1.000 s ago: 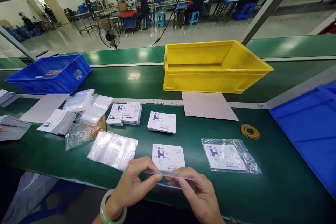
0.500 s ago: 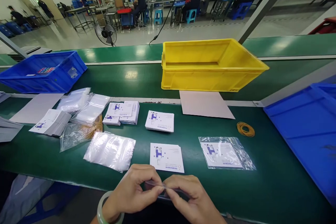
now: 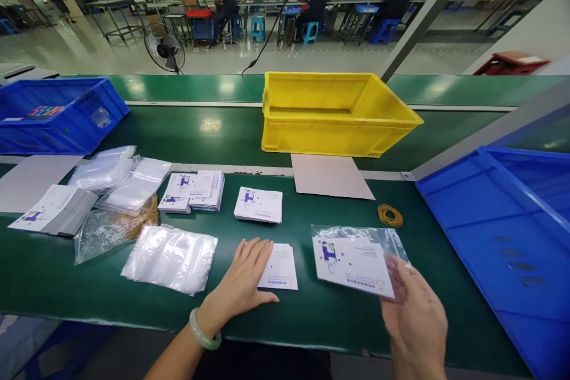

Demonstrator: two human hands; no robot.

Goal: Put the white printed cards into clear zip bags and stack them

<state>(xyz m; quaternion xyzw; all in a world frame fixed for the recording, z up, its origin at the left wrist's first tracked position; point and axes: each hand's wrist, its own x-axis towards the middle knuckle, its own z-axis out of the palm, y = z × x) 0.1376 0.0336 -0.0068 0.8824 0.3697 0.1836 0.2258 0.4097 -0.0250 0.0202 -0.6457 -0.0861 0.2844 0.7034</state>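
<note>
My right hand point(image 3: 416, 309) grips the lower right corner of a clear plastic bag with a printed white card point(image 3: 351, 264) inside, tilted above the right side of the table. Clear film shows behind its top edge; I cannot tell whether a second bag lies beneath. My left hand point(image 3: 244, 279) is open, fingers stretched over the left part of a few printed cards point(image 3: 280, 267) on the table. Left of it lies a stack of clear plastic bags point(image 3: 171, 258). Beyond the hand sits a neat stack of the same cards point(image 3: 258, 205).
Further left are more card stacks point(image 3: 57, 211), bags point(image 3: 140, 184) and a bag of rubber bands point(image 3: 142, 219). A yellow bin point(image 3: 333, 133) stands at the back near a flat board point(image 3: 332, 178). Loose rubber bands point(image 3: 390, 215) lie beside a blue bin point(image 3: 490, 237); another blue bin point(image 3: 84, 124) stands left.
My hands have parted from their pinch in front of me. The right has moved right with a bagged card; the left has moved forward and opened over the cards. The view has shifted right.
</note>
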